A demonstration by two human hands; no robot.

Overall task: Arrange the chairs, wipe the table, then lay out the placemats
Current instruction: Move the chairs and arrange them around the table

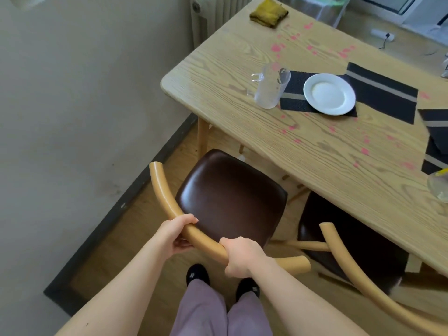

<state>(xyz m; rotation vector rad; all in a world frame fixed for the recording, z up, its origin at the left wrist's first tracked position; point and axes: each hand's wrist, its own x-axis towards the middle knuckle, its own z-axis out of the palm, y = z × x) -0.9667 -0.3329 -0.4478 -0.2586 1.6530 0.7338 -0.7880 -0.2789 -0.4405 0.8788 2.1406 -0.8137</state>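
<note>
Both hands are wrapped around the curved wooden back rail [163,194] of the nearer chair [232,197]. The left hand [178,235] grips it from the outside with the fingers curled under. The right hand [242,257] clamps it closer to the rail's right end. Neither hand holds anything else.

This chair stands at the corner of the counter [218,76], its brown padded seat mostly out in the open and only the front edge near the counter's rim. A second chair [351,253] just to the right sits partly tucked under, turned at an angle, so its rail sticks out toward the person.

By my reading the job is at its first step (chairs first, then wiping, then mats). One chair is in hand and not yet pushed home, and the other looks crooked too.

Nothing of the wiping appears done: pink smears [276,48] dot the wood from the far end down to the near edge. A folded yellow-brown cloth [269,13] lies untouched at the far corner.

The placemats [385,93] are on the counter but overlapping and askew, with a white plate [329,93] on them and a clear glass mug [270,89] just beside. More mats [436,132] are heaped at the right edge. All of that would likely need lifting before the cloth can do its work.
</note>
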